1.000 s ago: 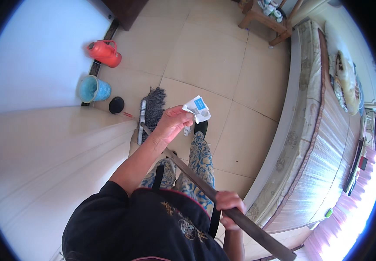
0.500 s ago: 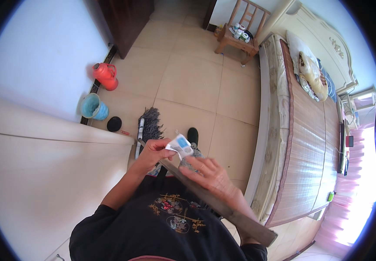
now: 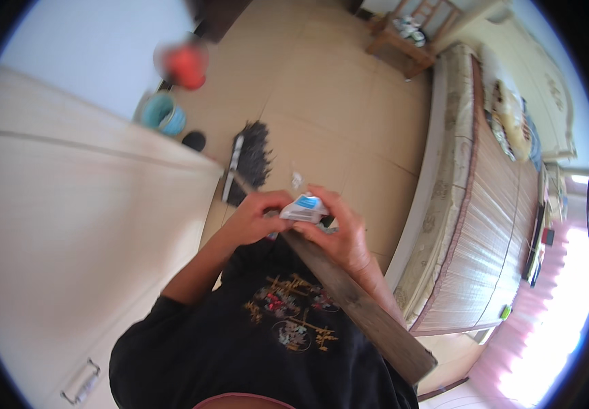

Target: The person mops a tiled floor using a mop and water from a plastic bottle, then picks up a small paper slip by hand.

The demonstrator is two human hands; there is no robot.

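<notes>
A small white packet (image 3: 304, 208) with a blue patch is held in front of my chest. My left hand (image 3: 261, 217) pinches its left end between thumb and fingers. On the other side, the fingers and thumb of my right hand (image 3: 342, 232) close on the same packet. A mop with a grey fringe head (image 3: 253, 157) and a white bar stands on the floor beyond my hands. Its long wooden handle (image 3: 359, 303) slants back toward me, passing below my hands and along my right forearm. Part of the handle is hidden behind my hands.
A pale cabinet (image 3: 83, 225) fills the left side. By the wall are a light-blue bin (image 3: 165, 114), a blurred red thermos flask (image 3: 188, 66) and a dark round object (image 3: 194, 141). A mat-covered bed (image 3: 485, 225) runs along the right; a wooden chair (image 3: 398, 49) with bottles stands far off. A white scrap (image 3: 297, 179) shows near the mop.
My right hand, apart from the packet and blurred before, has come up and now grips it. The packet has shifted right. The whole view has turned and moved, blurring the background.
</notes>
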